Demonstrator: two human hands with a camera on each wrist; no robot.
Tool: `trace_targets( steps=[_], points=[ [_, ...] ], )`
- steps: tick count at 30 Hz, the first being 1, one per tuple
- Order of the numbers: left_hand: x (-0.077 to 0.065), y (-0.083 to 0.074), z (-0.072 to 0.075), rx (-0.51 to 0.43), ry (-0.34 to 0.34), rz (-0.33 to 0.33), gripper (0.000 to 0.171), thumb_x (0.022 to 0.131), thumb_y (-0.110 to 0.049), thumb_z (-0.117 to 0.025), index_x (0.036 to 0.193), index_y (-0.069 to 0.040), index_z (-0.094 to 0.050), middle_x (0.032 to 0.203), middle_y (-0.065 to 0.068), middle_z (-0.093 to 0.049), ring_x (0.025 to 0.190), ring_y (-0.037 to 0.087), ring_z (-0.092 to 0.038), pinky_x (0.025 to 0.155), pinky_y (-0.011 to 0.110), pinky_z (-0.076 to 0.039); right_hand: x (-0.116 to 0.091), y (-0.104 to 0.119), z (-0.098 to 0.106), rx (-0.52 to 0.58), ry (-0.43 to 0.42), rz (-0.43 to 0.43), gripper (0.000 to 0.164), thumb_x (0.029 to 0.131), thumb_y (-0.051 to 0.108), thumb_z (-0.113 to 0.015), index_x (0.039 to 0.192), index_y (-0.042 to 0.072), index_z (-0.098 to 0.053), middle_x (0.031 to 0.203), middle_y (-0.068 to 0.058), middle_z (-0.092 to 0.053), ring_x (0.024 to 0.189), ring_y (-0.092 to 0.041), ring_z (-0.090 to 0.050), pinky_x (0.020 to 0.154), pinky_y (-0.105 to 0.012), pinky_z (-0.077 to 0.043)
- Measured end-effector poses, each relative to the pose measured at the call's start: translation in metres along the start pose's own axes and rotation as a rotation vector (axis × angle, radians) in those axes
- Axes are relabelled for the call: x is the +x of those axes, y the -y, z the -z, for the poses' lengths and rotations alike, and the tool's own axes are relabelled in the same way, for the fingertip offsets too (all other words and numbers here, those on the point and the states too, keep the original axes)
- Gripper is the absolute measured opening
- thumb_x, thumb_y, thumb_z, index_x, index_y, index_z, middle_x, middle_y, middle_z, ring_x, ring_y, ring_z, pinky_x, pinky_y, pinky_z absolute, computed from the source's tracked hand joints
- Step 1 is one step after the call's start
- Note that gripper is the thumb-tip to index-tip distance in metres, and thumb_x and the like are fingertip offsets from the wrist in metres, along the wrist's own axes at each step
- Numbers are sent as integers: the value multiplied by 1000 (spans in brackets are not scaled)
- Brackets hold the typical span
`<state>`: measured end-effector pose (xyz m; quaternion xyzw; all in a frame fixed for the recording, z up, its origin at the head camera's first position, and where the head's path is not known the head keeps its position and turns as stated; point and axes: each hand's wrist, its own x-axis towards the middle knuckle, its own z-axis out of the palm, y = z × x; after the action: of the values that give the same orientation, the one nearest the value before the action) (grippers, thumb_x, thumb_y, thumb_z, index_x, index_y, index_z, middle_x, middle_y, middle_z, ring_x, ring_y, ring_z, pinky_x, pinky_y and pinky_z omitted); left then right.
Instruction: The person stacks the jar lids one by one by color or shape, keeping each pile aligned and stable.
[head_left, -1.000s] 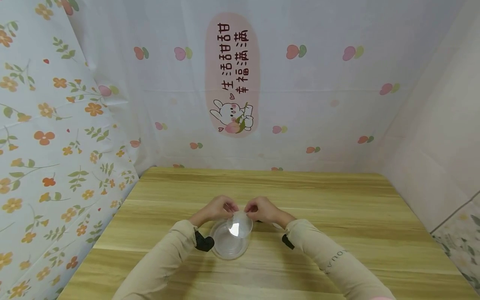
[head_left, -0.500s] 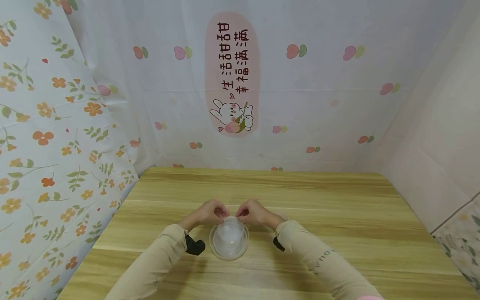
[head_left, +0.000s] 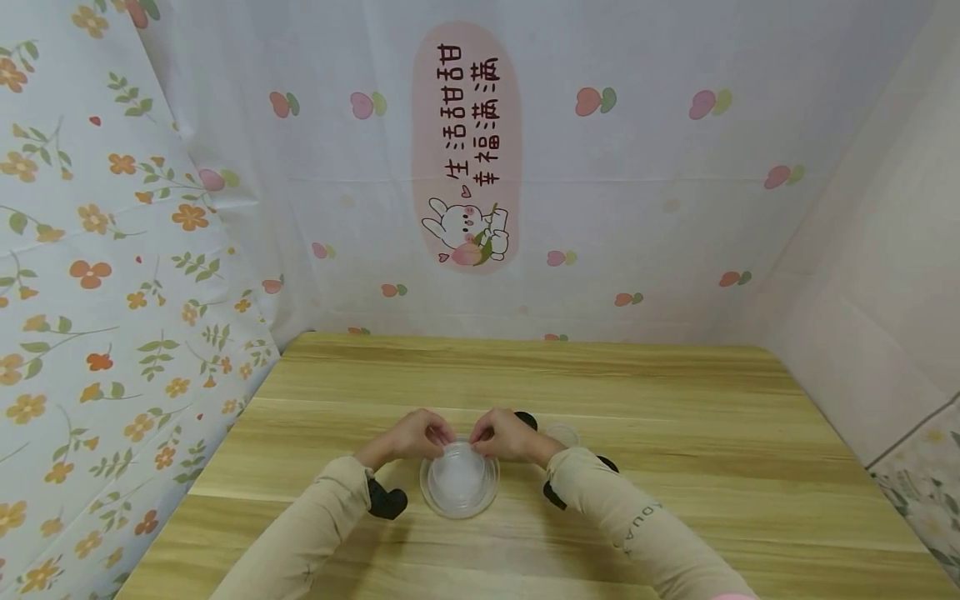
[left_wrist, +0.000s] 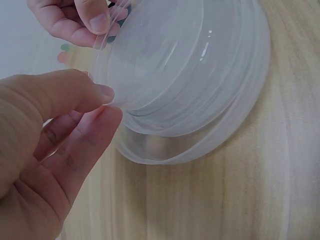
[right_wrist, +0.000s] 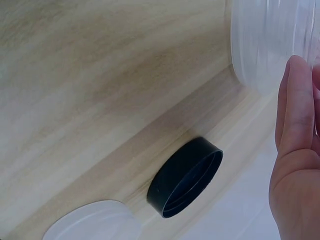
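Observation:
My left hand [head_left: 417, 433] pinches the rim of a clear round plastic lid [head_left: 459, 471] between thumb and forefinger. On the same far edge, my right hand [head_left: 506, 435] pinches with its fingertips, seen in the left wrist view as fingers [left_wrist: 92, 20] at the top. The lid lies over a larger clear round plastic container [left_wrist: 172, 159], overlapping most of it; that container sits on the table, its wider rim showing all around. In the right wrist view, the palm side of my right hand [right_wrist: 295, 150] is up against the clear plastic.
Right of the hands, a black round cap [right_wrist: 185, 177] stands on the wooden table [head_left: 660, 400]. Nearby lies a translucent round disc [head_left: 564, 435], and another black round piece [head_left: 608, 463] shows behind the right sleeve. A patterned cloth [head_left: 637, 208] hangs behind the table.
Both hands have moved slightly left and lowered the clear lid from a raised, tilted pose down over the larger container. The black pieces and the disc by the right wrist show more now.

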<state>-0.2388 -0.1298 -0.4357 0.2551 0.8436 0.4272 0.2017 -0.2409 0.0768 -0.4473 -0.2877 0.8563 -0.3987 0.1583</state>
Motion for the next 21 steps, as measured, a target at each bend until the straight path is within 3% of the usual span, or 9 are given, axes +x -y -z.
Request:
trace_targets(
  steps=[21],
  points=[
    [-4, 4, -5, -13, -49, 2, 16, 72, 11, -59, 88, 9, -62, 81, 11, -62, 70, 14, -57, 55, 25, -49, -1, -1, -6, -16, -13, 20, 6, 82, 2, -60, 79, 3, -65, 69, -1, -61, 55, -7, -54, 50, -20, -46]
  ],
)
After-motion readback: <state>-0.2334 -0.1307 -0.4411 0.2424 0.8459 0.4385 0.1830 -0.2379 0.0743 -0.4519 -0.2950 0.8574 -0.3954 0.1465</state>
